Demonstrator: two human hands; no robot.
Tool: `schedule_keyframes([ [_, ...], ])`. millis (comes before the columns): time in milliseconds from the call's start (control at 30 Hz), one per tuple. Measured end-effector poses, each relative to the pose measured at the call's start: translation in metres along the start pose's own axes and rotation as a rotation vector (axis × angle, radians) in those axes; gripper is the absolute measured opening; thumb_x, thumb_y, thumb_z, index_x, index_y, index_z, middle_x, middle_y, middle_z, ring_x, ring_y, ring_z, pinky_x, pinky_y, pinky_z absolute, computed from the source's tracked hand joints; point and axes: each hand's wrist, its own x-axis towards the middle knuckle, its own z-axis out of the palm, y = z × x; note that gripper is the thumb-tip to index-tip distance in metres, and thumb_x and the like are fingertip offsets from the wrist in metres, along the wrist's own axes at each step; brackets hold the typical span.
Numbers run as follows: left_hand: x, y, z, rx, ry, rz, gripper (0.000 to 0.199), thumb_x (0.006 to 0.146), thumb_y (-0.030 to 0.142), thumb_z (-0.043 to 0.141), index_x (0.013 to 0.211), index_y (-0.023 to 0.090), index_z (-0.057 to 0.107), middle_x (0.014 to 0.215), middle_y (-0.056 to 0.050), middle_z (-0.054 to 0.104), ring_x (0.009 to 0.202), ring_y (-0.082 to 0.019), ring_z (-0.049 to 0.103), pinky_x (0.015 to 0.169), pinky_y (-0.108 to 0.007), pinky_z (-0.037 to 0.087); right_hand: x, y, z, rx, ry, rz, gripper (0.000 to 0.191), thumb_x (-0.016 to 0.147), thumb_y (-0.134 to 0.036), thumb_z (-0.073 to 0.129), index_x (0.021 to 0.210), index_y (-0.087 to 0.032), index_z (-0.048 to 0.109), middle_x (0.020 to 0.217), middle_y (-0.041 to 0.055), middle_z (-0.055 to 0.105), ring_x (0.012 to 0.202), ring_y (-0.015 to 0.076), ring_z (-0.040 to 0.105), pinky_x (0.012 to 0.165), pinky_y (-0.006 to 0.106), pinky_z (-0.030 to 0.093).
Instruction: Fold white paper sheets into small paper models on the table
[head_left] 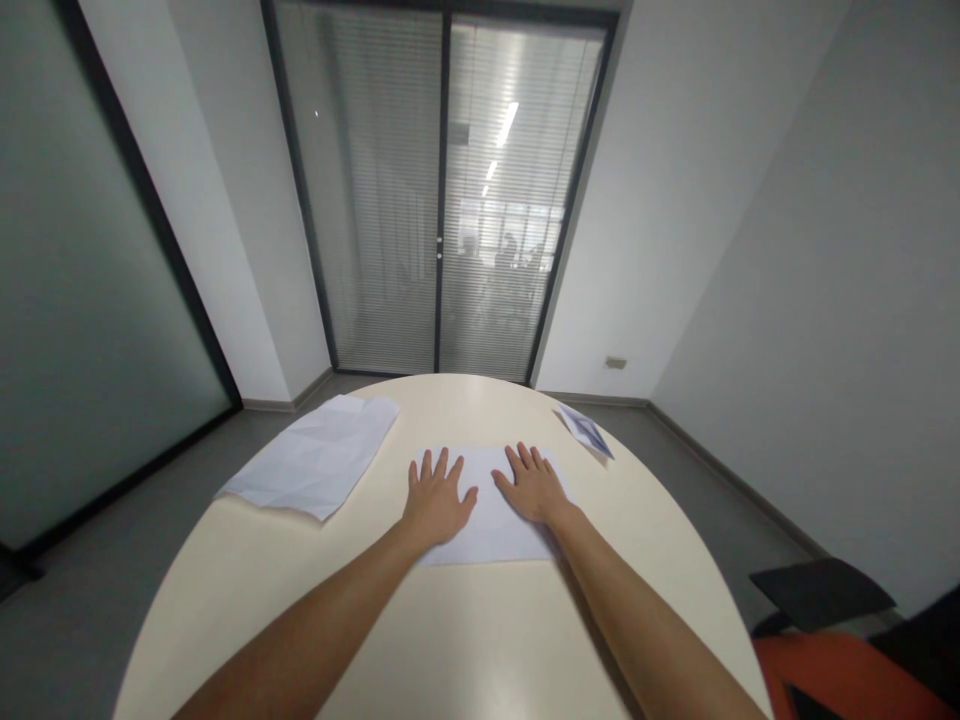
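Note:
A white sheet of paper [487, 545] lies flat on the round table, its long side toward me. My left hand [437, 503] rests palm down on the sheet's left part, fingers spread and pointing away from me. On the right part lies my right hand [534, 487], also palm down with the fingers apart. Neither hand grips anything. A strip of bare paper shows between the two thumbs. Parts of the sheet's left and right edges are hidden under my hands and wrists.
The cream round table [450, 640] fills the foreground. Larger creased white paper [319, 455] lies at its left edge, slightly overhanging. A folded paper with a dark print [586, 432] sits at the right rim. An orange chair [847, 670] with a black armrest stands at lower right.

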Motion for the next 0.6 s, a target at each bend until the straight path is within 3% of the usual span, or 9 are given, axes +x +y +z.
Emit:
schedule_keyframes([
  [200, 0.015, 0.003, -0.006, 0.030, -0.100, -0.039, 0.063, 0.094, 0.042, 0.037, 0.152, 0.018, 0.039, 0.162, -0.015, 0.026, 0.149, -0.042, 0.020, 0.116, -0.066, 0.016, 0.002, -0.007, 0.004, 0.001, 0.087, 0.000, 0.075, 0.097, -0.062, 0.030, 0.158, -0.018, 0.027, 0.166, 0.0100, 0.017, 0.152, 0.0314, 0.012, 0.120, 0.046, 0.012],
  [300, 0.019, 0.010, -0.004, 0.041, -0.032, -0.048, 0.066, 0.095, 0.046, 0.036, 0.148, 0.008, 0.042, 0.159, -0.021, 0.031, 0.149, -0.038, 0.022, 0.119, -0.058, 0.017, 0.004, -0.006, 0.005, -0.005, 0.125, -0.022, 0.073, 0.097, -0.062, 0.032, 0.157, -0.019, 0.030, 0.165, 0.0103, 0.021, 0.152, 0.0314, 0.015, 0.119, 0.045, 0.013],
  [400, 0.018, 0.013, 0.000, 0.028, 0.015, -0.011, 0.066, 0.097, 0.049, 0.033, 0.151, 0.011, 0.038, 0.161, -0.017, 0.028, 0.150, -0.036, 0.020, 0.120, -0.056, 0.016, 0.006, -0.002, 0.006, -0.013, 0.133, -0.051, 0.071, 0.098, -0.061, 0.031, 0.156, -0.020, 0.031, 0.165, 0.0100, 0.022, 0.151, 0.0312, 0.016, 0.119, 0.045, 0.014],
  [600, 0.020, 0.000, 0.000, 0.024, -0.024, -0.024, 0.067, 0.098, 0.052, 0.032, 0.153, 0.015, 0.036, 0.162, -0.015, 0.025, 0.151, -0.035, 0.019, 0.121, -0.053, 0.017, 0.012, 0.010, 0.004, -0.017, 0.104, -0.023, 0.071, 0.099, -0.060, 0.028, 0.157, -0.020, 0.029, 0.165, 0.0090, 0.020, 0.152, 0.0289, 0.016, 0.120, 0.044, 0.014],
])
